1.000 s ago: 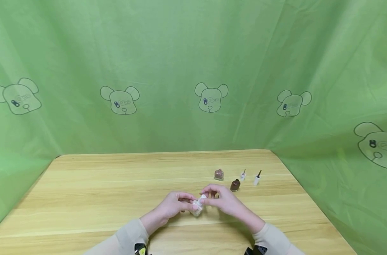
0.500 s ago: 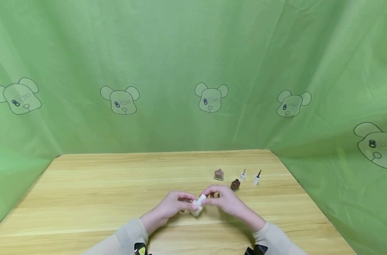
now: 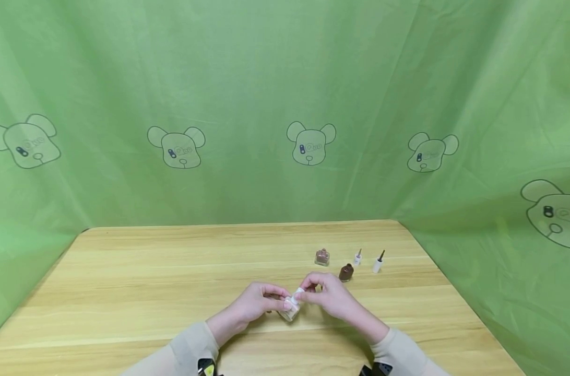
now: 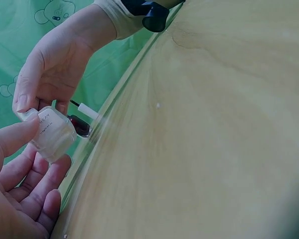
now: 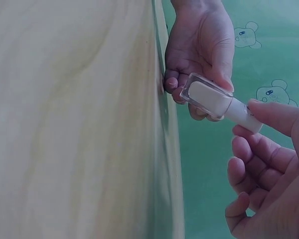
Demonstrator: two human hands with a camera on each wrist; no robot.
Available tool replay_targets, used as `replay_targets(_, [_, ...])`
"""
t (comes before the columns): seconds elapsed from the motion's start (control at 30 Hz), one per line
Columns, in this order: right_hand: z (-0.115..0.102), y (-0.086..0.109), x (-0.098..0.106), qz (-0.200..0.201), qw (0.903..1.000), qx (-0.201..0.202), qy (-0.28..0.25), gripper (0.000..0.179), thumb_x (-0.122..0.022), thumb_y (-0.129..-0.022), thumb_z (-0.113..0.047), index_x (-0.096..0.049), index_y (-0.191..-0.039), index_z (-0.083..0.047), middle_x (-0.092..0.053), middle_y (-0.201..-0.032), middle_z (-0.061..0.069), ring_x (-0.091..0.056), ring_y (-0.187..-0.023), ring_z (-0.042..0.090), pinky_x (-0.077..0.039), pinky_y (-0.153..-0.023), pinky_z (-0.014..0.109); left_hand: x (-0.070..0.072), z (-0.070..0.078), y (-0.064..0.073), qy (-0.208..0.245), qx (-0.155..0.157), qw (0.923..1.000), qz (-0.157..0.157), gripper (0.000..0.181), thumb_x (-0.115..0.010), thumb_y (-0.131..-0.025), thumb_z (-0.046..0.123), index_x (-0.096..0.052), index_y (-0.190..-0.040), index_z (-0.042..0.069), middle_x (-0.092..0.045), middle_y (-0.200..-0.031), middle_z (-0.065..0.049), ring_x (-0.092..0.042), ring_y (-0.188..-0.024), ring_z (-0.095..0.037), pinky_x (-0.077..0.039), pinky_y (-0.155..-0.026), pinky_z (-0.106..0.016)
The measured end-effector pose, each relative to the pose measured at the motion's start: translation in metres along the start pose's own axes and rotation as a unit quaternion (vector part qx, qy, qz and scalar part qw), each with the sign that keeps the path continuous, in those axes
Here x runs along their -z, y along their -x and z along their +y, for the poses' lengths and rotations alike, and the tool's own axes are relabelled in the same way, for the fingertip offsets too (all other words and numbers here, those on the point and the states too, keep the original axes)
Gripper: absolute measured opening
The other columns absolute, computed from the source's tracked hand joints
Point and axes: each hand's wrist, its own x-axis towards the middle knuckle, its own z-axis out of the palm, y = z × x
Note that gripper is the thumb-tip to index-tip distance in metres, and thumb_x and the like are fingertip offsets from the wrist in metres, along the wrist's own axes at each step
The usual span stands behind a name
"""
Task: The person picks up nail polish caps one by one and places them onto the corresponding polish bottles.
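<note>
A small clear bottle of pale nail polish (image 5: 207, 97) is held tilted over the table, its white cap (image 5: 243, 115) on the neck end. My left hand (image 3: 254, 304) pinches the glass body between thumb and fingers. The right hand (image 3: 329, 294) pinches the cap between thumb and index finger, its other fingers loosely curled below in the right wrist view. Beyond the right hand stand an uncapped dark brown nail polish bottle (image 3: 346, 273) and an uncapped mauve one (image 3: 322, 257).
Two white caps stand brush-up at the right: a mauve-brushed cap (image 3: 357, 259) and a dark-brushed cap (image 3: 377, 266). The wooden table (image 3: 172, 271) ends at a green curtain (image 3: 247, 94) with bear prints behind and at both sides.
My right fingers shift slightly on the white cap, drawing back and then closing over it again. The pale bottle turns a little in my left hand. The other bottles and caps stay put.
</note>
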Motion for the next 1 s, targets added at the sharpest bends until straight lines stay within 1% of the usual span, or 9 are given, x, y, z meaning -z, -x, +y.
replay_targets(0.07, [0.000,0.000,0.000,0.000,1.0000,0.000,0.003,0.015,-0.074,-0.083,-0.029,-0.069,-0.086,-0.014,-0.068,-0.084,-0.004,-0.056,-0.081,0.006,-0.047,-0.083,0.037,0.000,0.000,0.000,0.000,-0.001,1.0000,-0.001,0.032,-0.078,-0.079,0.018,-0.071,-0.107,0.005,-0.073,-0.094,0.000,-0.059,-0.077,-0.010,-0.043,-0.061,-0.021])
replay_targets(0.2, [0.001,0.000,0.001,-0.004,1.0000,0.000,0.005,0.018,-0.074,-0.083,-0.030,-0.070,-0.087,-0.014,-0.067,-0.084,-0.004,-0.055,-0.080,0.006,-0.045,-0.079,0.027,-0.001,0.000,0.001,0.001,-0.001,1.0000,-0.002,0.032,-0.078,-0.079,0.018,-0.071,-0.108,0.005,-0.072,-0.095,-0.001,-0.059,-0.077,-0.010,-0.043,-0.061,-0.022])
replay_targets(0.3, [0.001,0.001,0.002,-0.011,0.9999,0.003,0.005,0.020,-0.074,-0.084,-0.032,-0.070,-0.090,-0.013,-0.066,-0.084,-0.003,-0.053,-0.079,0.007,-0.043,-0.075,0.022,0.000,0.001,0.000,0.005,0.002,1.0000,-0.003,0.032,-0.079,-0.078,0.018,-0.071,-0.107,0.007,-0.072,-0.094,0.001,-0.059,-0.079,-0.011,-0.044,-0.064,-0.023])
replay_targets(0.43, [-0.001,0.001,0.006,-0.019,0.9997,0.010,0.008,0.021,-0.073,-0.084,-0.033,-0.070,-0.094,-0.015,-0.065,-0.085,-0.004,-0.052,-0.079,0.006,-0.043,-0.073,0.022,0.002,0.002,0.001,0.016,0.008,0.9998,-0.008,0.034,-0.079,-0.078,0.017,-0.070,-0.109,0.006,-0.071,-0.095,0.001,-0.060,-0.081,-0.012,-0.045,-0.068,-0.025])
replay_targets(0.63, [-0.002,0.000,0.014,-0.004,0.9995,0.029,0.012,0.021,-0.073,-0.085,-0.033,-0.070,-0.098,-0.016,-0.067,-0.087,-0.005,-0.054,-0.079,0.005,-0.045,-0.072,0.024,0.010,0.005,0.001,0.039,0.006,0.9990,-0.018,0.037,-0.077,-0.079,0.012,-0.067,-0.113,0.002,-0.070,-0.099,-0.003,-0.062,-0.082,-0.013,-0.052,-0.071,-0.027])
replay_targets(0.73, [-0.003,0.000,0.020,0.007,0.9995,0.027,0.013,0.023,-0.072,-0.086,-0.033,-0.070,-0.101,-0.016,-0.067,-0.088,-0.006,-0.054,-0.079,0.005,-0.046,-0.072,0.024,0.015,0.007,0.000,0.049,0.002,0.9985,-0.023,0.038,-0.076,-0.079,0.011,-0.065,-0.114,0.000,-0.071,-0.100,-0.004,-0.064,-0.082,-0.013,-0.055,-0.074,-0.029])
replay_targets(0.83, [-0.005,0.000,0.028,0.017,0.9996,0.015,0.014,0.023,-0.071,-0.086,-0.033,-0.069,-0.102,-0.016,-0.067,-0.090,-0.005,-0.055,-0.081,0.006,-0.045,-0.073,0.023,0.022,0.010,-0.002,0.057,-0.003,0.9982,-0.017,0.039,-0.075,-0.080,0.010,-0.064,-0.115,-0.001,-0.072,-0.100,-0.005,-0.065,-0.082,-0.014,-0.056,-0.076,-0.032])
replay_targets(0.93, [-0.007,0.001,0.038,0.029,0.9995,0.005,0.009,0.024,-0.071,-0.087,-0.031,-0.069,-0.103,-0.014,-0.067,-0.092,-0.002,-0.055,-0.082,0.007,-0.045,-0.073,0.024,0.033,0.015,-0.004,0.062,-0.008,0.9980,-0.001,0.040,-0.074,-0.081,0.011,-0.063,-0.117,-0.002,-0.072,-0.101,-0.005,-0.065,-0.082,-0.015,-0.057,-0.078,-0.038])
replay_targets(1.0, [-0.008,0.002,0.045,0.041,0.9991,0.000,0.004,0.025,-0.071,-0.087,-0.030,-0.069,-0.103,-0.011,-0.067,-0.094,0.000,-0.054,-0.083,0.007,-0.044,-0.073,0.024,0.041,0.019,-0.005,0.062,-0.012,0.9979,0.017,0.040,-0.073,-0.081,0.011,-0.062,-0.118,-0.002,-0.072,-0.102,-0.005,-0.065,-0.084,-0.015,-0.056,-0.083,-0.041])
